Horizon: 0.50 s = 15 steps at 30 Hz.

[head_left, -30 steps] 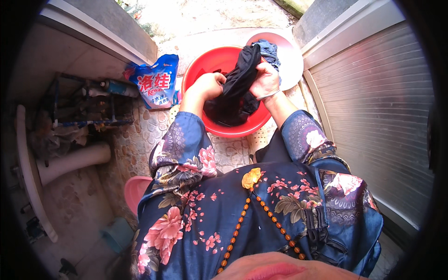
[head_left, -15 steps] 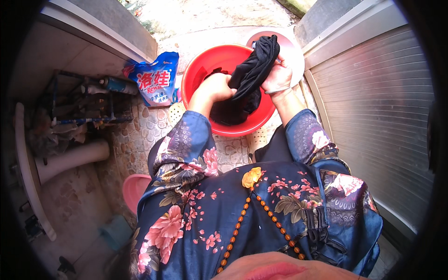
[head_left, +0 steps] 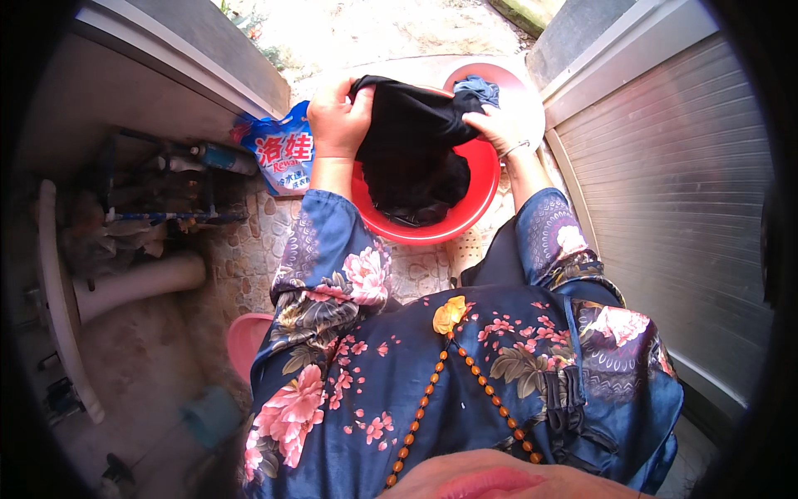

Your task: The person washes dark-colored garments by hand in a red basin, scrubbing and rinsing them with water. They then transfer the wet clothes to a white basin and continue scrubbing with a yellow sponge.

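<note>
A black cloth garment is stretched between my two hands above a red basin. My left hand grips its upper left edge, fingers closed on it. On the other side my right hand, with a bracelet at the wrist, pinches a bunched part of the same garment. Its lower part hangs down into the basin, where more dark wet fabric lies; I cannot tell where one piece ends and another begins.
Behind the basin on the right stands a pale pink basin with a blue-grey cloth in it. A blue detergent bag stands left of the red basin. A ribbed metal door flanks the right, a cluttered rack the left.
The garment was twisted and bunched up near my right hand; now it is spread wide. My left hand has moved up and left with its edge. The blue-grey cloth has come into sight.
</note>
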Available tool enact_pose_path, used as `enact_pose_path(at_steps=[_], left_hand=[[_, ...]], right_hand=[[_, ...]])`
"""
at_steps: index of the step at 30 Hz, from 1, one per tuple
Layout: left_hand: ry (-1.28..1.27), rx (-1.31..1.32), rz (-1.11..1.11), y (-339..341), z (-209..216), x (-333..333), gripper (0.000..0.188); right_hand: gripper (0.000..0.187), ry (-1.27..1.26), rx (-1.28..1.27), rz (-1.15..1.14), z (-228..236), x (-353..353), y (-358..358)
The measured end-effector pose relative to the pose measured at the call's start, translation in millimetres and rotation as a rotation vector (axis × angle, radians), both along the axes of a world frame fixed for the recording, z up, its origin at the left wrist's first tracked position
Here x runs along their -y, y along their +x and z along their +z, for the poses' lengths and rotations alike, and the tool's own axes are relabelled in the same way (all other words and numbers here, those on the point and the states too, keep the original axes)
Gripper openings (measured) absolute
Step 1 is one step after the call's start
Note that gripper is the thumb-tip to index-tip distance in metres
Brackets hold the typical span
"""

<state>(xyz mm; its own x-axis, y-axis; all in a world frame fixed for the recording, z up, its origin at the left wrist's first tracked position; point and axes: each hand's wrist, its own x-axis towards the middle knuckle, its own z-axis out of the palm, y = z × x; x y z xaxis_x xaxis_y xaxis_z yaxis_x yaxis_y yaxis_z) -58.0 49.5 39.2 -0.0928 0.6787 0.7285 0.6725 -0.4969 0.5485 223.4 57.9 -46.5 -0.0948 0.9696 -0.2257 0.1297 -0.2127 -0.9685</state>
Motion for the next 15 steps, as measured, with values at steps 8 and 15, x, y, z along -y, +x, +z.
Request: enact_pose_path(at_steps=[8,15], left_hand=[[0.106,-0.223,-0.001,44,81,-4,0.018],[0.202,-0.323,0.113,37,122,-30,0.025]], right_hand=[[0.021,0.552,0.276,-0.195,10,4,-29],[0.024,0.301,-0.193,0.237,13,15,-97]])
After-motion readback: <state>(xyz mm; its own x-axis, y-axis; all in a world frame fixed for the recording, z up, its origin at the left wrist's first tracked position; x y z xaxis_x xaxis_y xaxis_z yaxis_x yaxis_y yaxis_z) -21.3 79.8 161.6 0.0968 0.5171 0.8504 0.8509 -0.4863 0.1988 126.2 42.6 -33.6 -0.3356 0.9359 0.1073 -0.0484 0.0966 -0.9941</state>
